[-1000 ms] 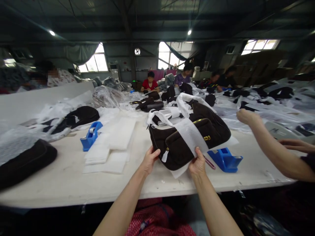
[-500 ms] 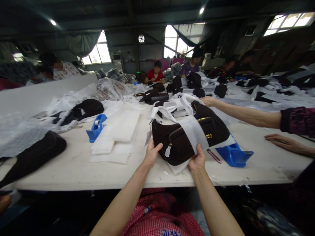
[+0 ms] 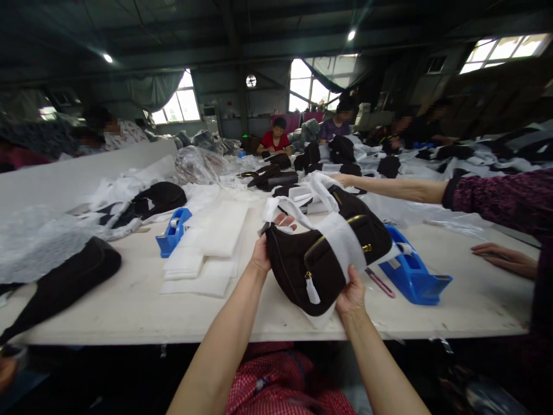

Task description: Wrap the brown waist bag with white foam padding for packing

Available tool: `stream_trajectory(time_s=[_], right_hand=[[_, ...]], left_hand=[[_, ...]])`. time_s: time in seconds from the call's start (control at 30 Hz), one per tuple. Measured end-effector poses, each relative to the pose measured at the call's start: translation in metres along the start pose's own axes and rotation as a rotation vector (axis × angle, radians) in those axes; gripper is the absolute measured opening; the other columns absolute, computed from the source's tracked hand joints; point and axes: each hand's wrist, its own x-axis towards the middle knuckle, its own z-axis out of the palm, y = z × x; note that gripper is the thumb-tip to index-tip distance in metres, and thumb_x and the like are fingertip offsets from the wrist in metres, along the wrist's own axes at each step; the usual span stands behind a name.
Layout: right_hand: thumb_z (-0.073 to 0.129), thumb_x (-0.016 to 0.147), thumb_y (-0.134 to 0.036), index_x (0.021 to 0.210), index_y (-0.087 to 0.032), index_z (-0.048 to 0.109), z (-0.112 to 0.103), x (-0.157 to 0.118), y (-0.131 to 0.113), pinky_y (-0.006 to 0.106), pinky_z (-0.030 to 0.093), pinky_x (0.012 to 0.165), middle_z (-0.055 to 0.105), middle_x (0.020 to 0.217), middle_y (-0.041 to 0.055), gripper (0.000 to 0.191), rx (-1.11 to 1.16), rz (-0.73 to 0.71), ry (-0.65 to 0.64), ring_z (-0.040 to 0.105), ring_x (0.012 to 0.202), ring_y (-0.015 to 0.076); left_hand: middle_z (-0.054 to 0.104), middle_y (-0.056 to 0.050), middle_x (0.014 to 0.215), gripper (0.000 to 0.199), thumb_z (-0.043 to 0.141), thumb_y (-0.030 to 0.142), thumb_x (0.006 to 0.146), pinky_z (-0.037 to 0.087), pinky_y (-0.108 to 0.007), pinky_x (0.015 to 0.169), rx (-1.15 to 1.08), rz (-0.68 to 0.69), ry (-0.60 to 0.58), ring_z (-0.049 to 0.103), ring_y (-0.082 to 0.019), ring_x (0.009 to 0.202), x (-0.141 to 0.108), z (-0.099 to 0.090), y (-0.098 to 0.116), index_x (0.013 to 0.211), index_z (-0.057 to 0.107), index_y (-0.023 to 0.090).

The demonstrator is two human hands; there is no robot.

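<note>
A dark brown handbag (image 3: 294, 274) with gold zips is tilted up in front of me over the table edge. White foam strip (image 3: 343, 239) wraps its middle, and its strap (image 3: 283, 204) is also covered in white. My left hand (image 3: 270, 245) grips the bag's left end, with fingers behind it near the strap's base. Around the lower edge, beside the foam strip, my right hand (image 3: 352, 293) is closed, thumb on the front. A white-wrapped zip pull (image 3: 311, 291) hangs from the front pocket. Part of another white sheet (image 3: 322, 319) shows beneath the bag.
Stacked white foam sheets (image 3: 220, 230) lie left of the bag. Blue tape dispensers stand at left (image 3: 173, 232) and right (image 3: 415, 271); a pink-handled tool (image 3: 380, 282) lies by the right one. A co-worker's arm (image 3: 397, 187) reaches in from the right. More dark bags (image 3: 82, 276) lie around.
My left hand has shifted up the bag's left end towards the strap, fingers now behind it. The bag has tilted and come slightly nearer. The co-worker's arm reaches further left.
</note>
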Motion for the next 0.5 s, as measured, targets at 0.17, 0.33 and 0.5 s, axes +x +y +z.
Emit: stream_trajectory(time_s=[0.17,0.33,0.5], right_hand=[[0.075,0.076,-0.043,0.109,-0.021,0.069,0.005,-0.003,0.001,0.052,0.051,0.104,0.077,0.101,0.0055,0.04,-0.009,-0.011,-0.044,0.07,0.106,0.0265],[0.079,0.071,-0.039,0.106,-0.021,0.069,0.016,-0.006,0.001,0.05,0.053,0.102,0.077,0.1,0.0057,0.041,0.042,-0.021,0.039,0.071,0.104,0.0263],[0.081,0.07,-0.041,0.108,-0.021,0.068,0.017,-0.005,0.002,0.05,0.053,0.102,0.076,0.103,0.0053,0.045,0.028,-0.022,0.018,0.069,0.109,0.026]], left_hand=[[0.065,-0.004,0.078,0.025,0.058,0.028,0.085,0.046,-0.044,0.103,-0.059,0.141,0.06,0.065,-0.022,0.097,0.004,0.005,0.006,0.106,0.068,0.019],[0.062,-0.002,0.074,0.024,0.061,0.036,0.084,0.051,-0.039,0.095,0.046,0.112,0.214,0.064,-0.018,0.08,0.004,-0.015,0.005,0.1,0.067,0.019],[0.073,-0.012,0.102,0.047,0.057,0.055,0.087,0.054,-0.044,0.088,0.073,-0.223,0.361,0.067,-0.029,0.1,-0.005,-0.04,-0.013,0.114,0.064,0.017]])
